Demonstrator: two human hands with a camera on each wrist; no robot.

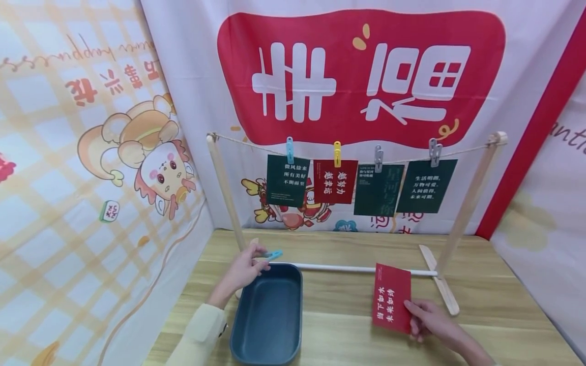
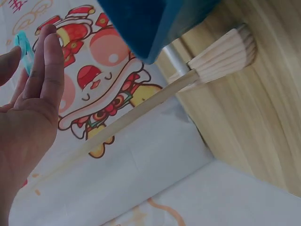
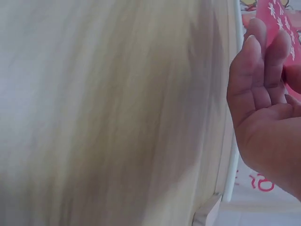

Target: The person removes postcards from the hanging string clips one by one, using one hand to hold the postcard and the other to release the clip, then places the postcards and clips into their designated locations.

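My left hand (image 1: pixel 246 265) pinches a light blue clothespin (image 1: pixel 274 255) just above the far end of a dark blue tray (image 1: pixel 267 317). In the left wrist view the clothespin (image 2: pixel 26 52) sits between thumb and fingers. With thumb and fingers, my right hand (image 1: pixel 430 323) grips the lower right edge of a red card (image 1: pixel 390 299) with white writing, held over the table's right side. Behind, a string (image 1: pixel 316 158) carries two green cards flanking a red card (image 1: pixel 335 182) at left, plus another green card (image 1: pixel 427 186) at the right end, each hung by clothespins.
Wooden posts (image 1: pixel 469 211) hold the string at both ends, with a white rod (image 1: pixel 339 268) joining them low down. Their feet (image 1: pixel 444 292) stand on the wooden table (image 1: pixel 339 325). Printed cloths (image 1: pixel 183 76) hang behind and at the sides.
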